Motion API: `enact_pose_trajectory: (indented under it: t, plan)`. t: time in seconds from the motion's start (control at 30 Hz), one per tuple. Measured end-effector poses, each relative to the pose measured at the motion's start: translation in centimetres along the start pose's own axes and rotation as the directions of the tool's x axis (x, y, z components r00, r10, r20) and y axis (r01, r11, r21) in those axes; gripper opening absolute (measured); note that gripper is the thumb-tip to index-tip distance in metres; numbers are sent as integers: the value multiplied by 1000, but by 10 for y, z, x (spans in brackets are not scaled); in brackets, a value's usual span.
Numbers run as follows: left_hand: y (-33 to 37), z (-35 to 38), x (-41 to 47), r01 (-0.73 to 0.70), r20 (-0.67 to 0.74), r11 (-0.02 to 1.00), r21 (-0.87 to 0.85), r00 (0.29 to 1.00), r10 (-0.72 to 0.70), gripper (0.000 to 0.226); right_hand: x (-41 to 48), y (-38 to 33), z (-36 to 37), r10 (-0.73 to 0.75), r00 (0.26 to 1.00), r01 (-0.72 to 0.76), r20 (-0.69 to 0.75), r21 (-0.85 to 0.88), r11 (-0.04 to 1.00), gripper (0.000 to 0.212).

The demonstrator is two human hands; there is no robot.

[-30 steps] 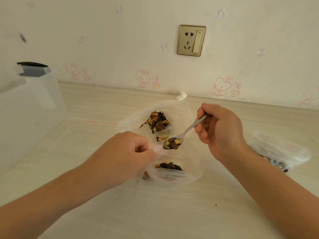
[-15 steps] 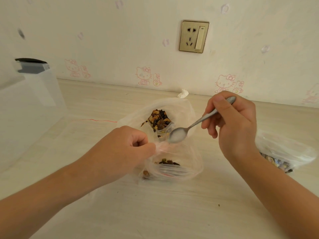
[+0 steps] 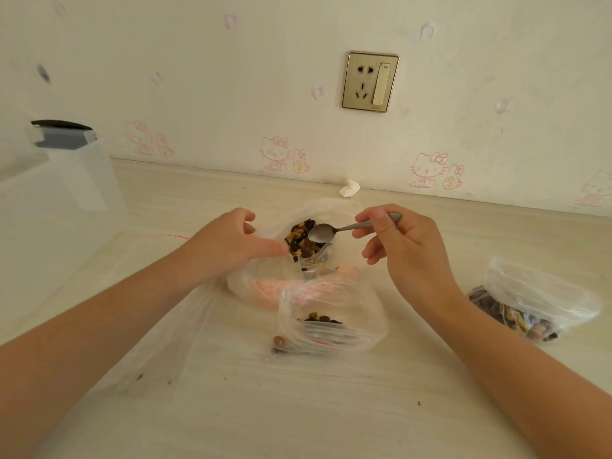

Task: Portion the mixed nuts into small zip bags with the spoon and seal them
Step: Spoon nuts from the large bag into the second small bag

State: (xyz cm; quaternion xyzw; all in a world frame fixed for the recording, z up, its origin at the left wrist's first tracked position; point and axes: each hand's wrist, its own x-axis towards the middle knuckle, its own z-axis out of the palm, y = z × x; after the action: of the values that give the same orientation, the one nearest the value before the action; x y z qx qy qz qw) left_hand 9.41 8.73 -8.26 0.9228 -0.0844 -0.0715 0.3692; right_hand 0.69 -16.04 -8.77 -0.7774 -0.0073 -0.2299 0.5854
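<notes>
The big clear bag [image 3: 265, 276] of mixed nuts [image 3: 299, 240] lies at the table's middle with its mouth open. My right hand [image 3: 404, 246] pinches the handle of the metal spoon [image 3: 323, 231], whose empty bowl hovers right over the nuts. My left hand [image 3: 225, 246] rests beside the big bag's mouth, thumb stretched toward the nuts and touching the plastic, gripping nothing that I can see. In front lies a small zip bag [image 3: 357, 313], mouth open, with a few nuts inside. Two or three loose nuts [image 3: 279, 342] lie by its left corner.
A filled small bag [image 3: 543, 303] of nuts lies at the right. A clear plastic box [image 3: 59, 207] stands at the far left. A crumpled tissue [image 3: 349, 188] sits by the wall under a socket [image 3: 370, 81]. Crumbs dot the near table.
The spoon tipped its nuts into the small bag and swung back, empty, over the big bag. My left hand let go of the small bag's rim and moved up to the big bag.
</notes>
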Motion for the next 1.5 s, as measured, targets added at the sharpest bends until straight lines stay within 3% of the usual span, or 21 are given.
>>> enact_pose_trajectory:
  t: [0.03,0.13,0.27,0.43,0.57,0.7,0.83,1.07,1.2,1.5]
  plan:
    - [1,0,4,12,19,1000,-1,1000,-12,87,1,0,-1,-1,1000,0,-17,-16,1000,28]
    - [1,7,9,-12,28,1000,-17,1000,12,29,3,0,-5,2,998,-5,-64,-44,999,29]
    - [0,18,3,-83,-38,996,14,996,84,38,8,-3,-10,26,993,-34,-113,-72,997,31]
    - [3,21,2,-66,-61,982,-178,997,56,37,9,-3,-10,56,994,-58,-94,-25,998,31]
    - [6,19,0,-9,-3,942,-334,1000,8,11,7,-2,-6,80,995,-81,-60,-23,996,32]
    - [13,18,-7,-7,5,895,-447,1000,11,33,12,-5,-12,58,991,-72,-122,-109,991,32]
    - [15,23,-8,-13,21,855,-519,999,28,17,11,-6,-12,72,993,-83,-92,-113,990,33]
    - [14,25,-12,39,117,753,-657,992,51,12,8,0,-3,251,967,-246,-40,87,965,26]
    - [14,26,-15,65,185,690,-721,978,100,24,8,4,0,381,924,-366,-23,231,901,22]
    - [14,20,-12,44,106,716,-697,993,42,13,11,14,-1,496,868,-467,17,364,806,22]
